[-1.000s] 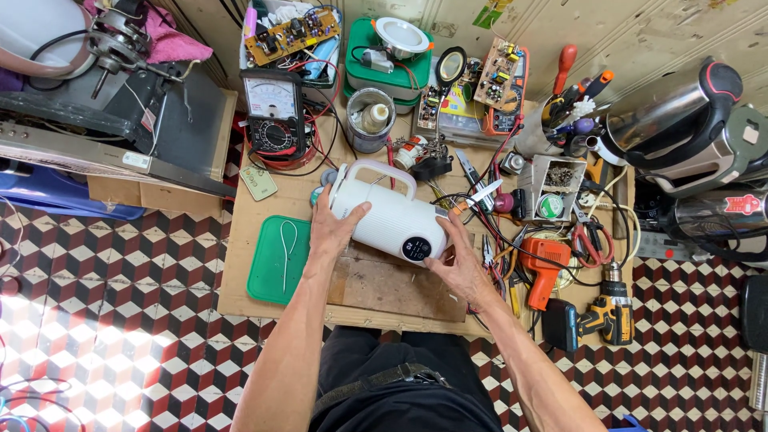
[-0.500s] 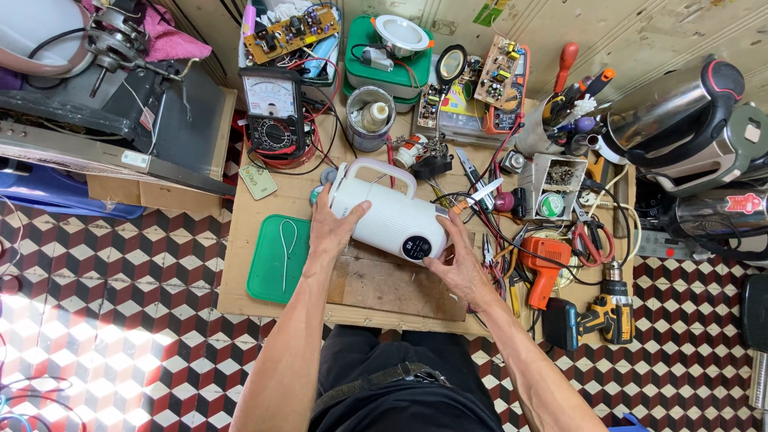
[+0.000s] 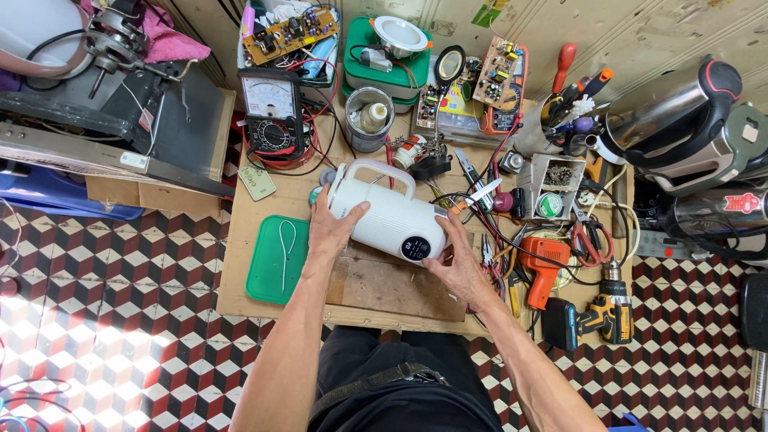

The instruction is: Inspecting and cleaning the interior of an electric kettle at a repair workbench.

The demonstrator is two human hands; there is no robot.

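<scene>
2 hands on a white appliance (image 3: 390,220) lying sideways on the table (image 3: 240,296). Left hand (image 3: 334,232) grips its top end, right hand (image 3: 460,264) cups the base beside an orange glue gun (image 3: 542,264).

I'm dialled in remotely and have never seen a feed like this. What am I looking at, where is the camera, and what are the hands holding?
There is no machine here: a person works with two bare hands. The one picture comes from a camera on the person's head, looking straight down, so the arms enter from the bottom edge.

Both hands are on a white kettle lying on its side on a wooden bench. The left hand grips the end with the handle; the right hand cups the end with the round dark display.

Around it: a green tray with a wire loop at the left, an analogue meter behind, circuit boards at the back, an orange glue gun and a cordless drill at the right, with pliers, cables and small parts between. A steel kettle stands far right.
</scene>
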